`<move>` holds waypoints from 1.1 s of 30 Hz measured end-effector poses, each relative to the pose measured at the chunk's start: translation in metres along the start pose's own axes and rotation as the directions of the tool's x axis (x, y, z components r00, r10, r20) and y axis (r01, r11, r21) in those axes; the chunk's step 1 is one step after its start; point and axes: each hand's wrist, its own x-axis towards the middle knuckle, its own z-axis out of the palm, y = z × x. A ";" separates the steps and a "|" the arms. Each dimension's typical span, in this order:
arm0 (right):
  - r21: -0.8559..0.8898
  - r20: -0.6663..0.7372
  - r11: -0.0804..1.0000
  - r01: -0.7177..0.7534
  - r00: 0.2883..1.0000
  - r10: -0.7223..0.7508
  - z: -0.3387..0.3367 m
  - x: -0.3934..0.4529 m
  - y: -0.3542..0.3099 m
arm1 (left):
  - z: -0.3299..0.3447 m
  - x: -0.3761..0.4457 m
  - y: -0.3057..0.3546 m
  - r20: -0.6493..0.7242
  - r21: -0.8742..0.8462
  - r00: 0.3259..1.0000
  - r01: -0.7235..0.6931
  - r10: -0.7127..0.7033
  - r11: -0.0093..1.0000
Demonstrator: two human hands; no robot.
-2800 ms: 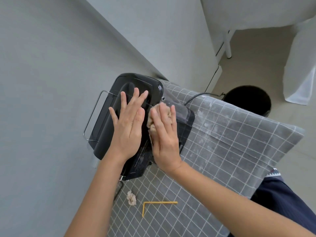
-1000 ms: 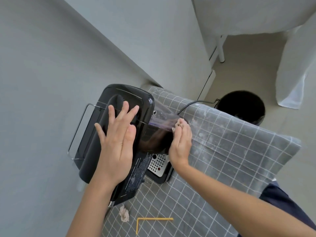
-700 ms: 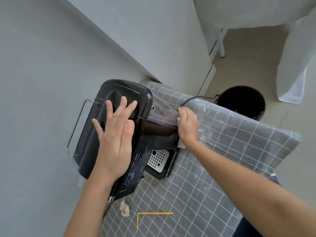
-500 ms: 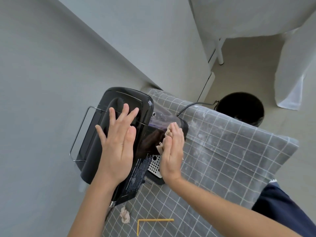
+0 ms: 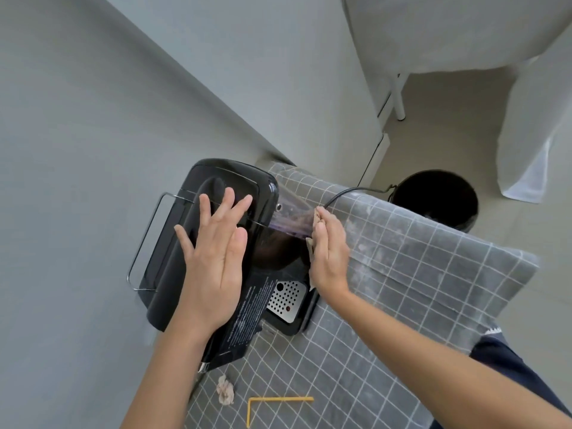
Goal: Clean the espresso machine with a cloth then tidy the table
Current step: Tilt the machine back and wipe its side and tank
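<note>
Grey-walled corner, checked desk (image 5: pixel 402 274): machine (image 5: pixel 216 212) at its far left corner. Left hand (image 5: pixel 213 261), fingers spread, steadies it; right hand (image 5: pixel 328 252) presses cloth (image 5: pixel 310 244) against its side. Hard wiping may shove it off the edge.

The espresso machine (image 5: pixel 216 212) is glossy black, with a silver perforated tray (image 5: pixel 284 300) at its 5 o'clock side and a chrome wire rail (image 5: pixel 145 239) at 9 o'clock. The tablecloth (image 5: pixel 418 274) is grey with a white grid. The cloth (image 5: pixel 311 243) is beige. A yellow strip (image 5: pixel 278 400) lies at 6 o'clock; the bin (image 5: pixel 433 199) at 2 o'clock is black.
</note>
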 end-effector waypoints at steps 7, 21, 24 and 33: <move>-0.156 0.530 0.988 0.003 0.844 0.081 0.005 0.110 -0.043 | 0.001 0.001 -0.001 0.005 0.000 1.000 -0.005 0.005 1.000; 0.050 0.070 0.980 0.191 0.979 -0.194 0.018 -0.026 -0.070 | 0.001 0.001 -0.001 0.007 0.007 1.000 0.000 0.000 1.000; 0.053 -0.018 0.955 0.290 0.957 -0.290 0.023 0.003 -0.060 | 0.001 0.002 -0.002 -0.003 0.017 1.000 0.000 0.000 1.000; -0.049 0.035 0.982 0.181 0.983 -0.180 0.030 -0.064 -0.035 | 0.002 0.002 -0.002 -0.002 0.014 1.000 -0.007 0.007 1.000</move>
